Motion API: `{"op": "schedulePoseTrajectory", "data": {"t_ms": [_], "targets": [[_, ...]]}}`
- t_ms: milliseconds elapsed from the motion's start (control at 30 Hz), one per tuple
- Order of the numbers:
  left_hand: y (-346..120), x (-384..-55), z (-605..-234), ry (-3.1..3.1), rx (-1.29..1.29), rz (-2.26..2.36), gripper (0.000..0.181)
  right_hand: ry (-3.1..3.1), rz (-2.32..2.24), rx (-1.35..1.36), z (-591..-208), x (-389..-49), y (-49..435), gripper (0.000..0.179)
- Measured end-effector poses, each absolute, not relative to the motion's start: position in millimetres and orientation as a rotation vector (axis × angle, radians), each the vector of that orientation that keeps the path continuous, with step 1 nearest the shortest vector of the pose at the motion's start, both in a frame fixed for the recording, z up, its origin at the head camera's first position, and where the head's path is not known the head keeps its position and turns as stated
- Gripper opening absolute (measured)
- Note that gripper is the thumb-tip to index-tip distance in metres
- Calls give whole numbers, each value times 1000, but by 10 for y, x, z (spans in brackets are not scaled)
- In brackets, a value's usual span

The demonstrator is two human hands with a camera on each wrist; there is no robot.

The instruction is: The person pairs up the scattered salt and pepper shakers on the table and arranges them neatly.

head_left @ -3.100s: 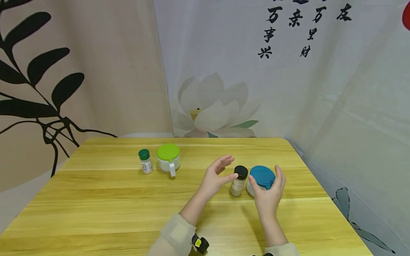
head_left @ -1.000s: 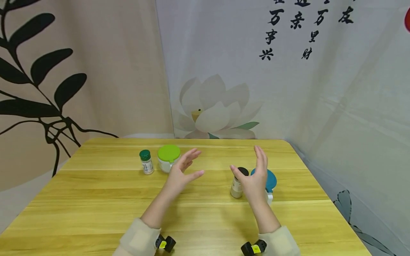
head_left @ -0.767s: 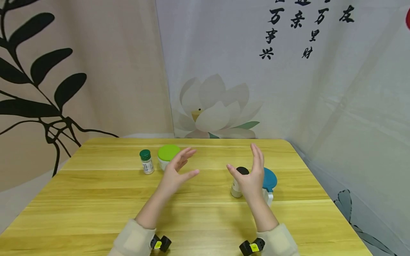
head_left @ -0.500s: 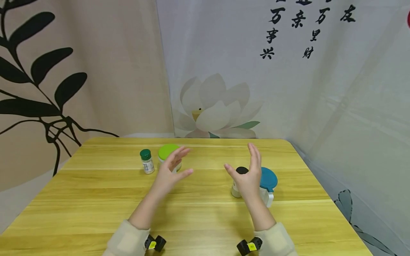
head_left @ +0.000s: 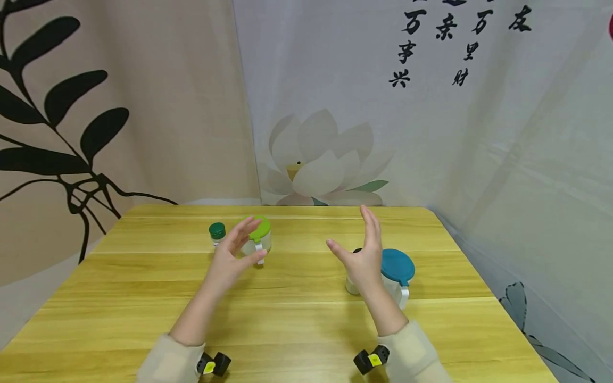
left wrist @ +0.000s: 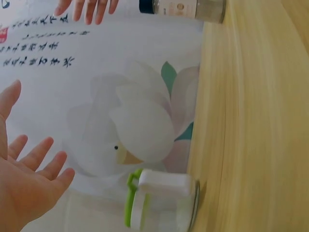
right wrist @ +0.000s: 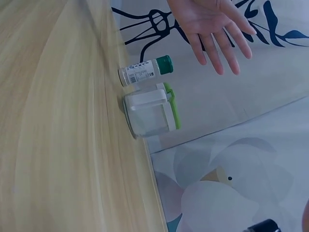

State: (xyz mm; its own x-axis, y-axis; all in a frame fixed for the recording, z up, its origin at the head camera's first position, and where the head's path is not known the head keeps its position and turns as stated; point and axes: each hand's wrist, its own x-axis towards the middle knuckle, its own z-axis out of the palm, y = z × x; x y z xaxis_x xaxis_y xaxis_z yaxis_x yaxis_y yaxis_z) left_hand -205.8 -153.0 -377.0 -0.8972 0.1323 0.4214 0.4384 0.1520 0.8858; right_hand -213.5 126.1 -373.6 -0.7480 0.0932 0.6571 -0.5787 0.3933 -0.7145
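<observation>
My left hand [head_left: 234,250] hovers with spread fingers, holding nothing. In the head view it overlaps the green-capped shaker bottle [head_left: 217,231] and part of the jar with a lime-green lid and white handle [head_left: 261,232]. Both containers stand upright, side by side, in the right wrist view. My right hand [head_left: 362,260] is raised, thumb and fingers apart, with nothing in its grasp. Behind it is a black-capped seasoning bottle [head_left: 351,285], mostly hidden in the head view; its label shows in the left wrist view. Just right of that hand stands the jar with a blue lid [head_left: 398,266].
All the containers stand on a wooden table [head_left: 297,330]. A cloth backdrop [head_left: 325,80] with a lotus and black writing hangs behind its far edge. Each sleeve carries a small black wrist camera, the left camera [head_left: 213,364] and the right camera [head_left: 371,359].
Both hands were by the black-capped bottle and blue-lidded jar at first. The left hand has moved far left to the green-lidded pair; the right has shifted left. The containers stay in place.
</observation>
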Motion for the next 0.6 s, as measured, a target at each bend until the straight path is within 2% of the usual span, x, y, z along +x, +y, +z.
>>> {"op": "schedulePoseTrajectory", "data": {"t_ms": [267,500,600], "targets": [[-1673,-2054,-3738,-2184,-493,-1774,73,-2108,1453,423,-3696,-2143,1171,96],[-1756,-2066,-3702,-2192,-452,-1736,72,-2162,1519,468,-3344,-1853,1021,90],[-1781,-2062,-3689,-2197,-429,-1722,73,-2175,1536,461,-3338,-1861,1000,90]]}}
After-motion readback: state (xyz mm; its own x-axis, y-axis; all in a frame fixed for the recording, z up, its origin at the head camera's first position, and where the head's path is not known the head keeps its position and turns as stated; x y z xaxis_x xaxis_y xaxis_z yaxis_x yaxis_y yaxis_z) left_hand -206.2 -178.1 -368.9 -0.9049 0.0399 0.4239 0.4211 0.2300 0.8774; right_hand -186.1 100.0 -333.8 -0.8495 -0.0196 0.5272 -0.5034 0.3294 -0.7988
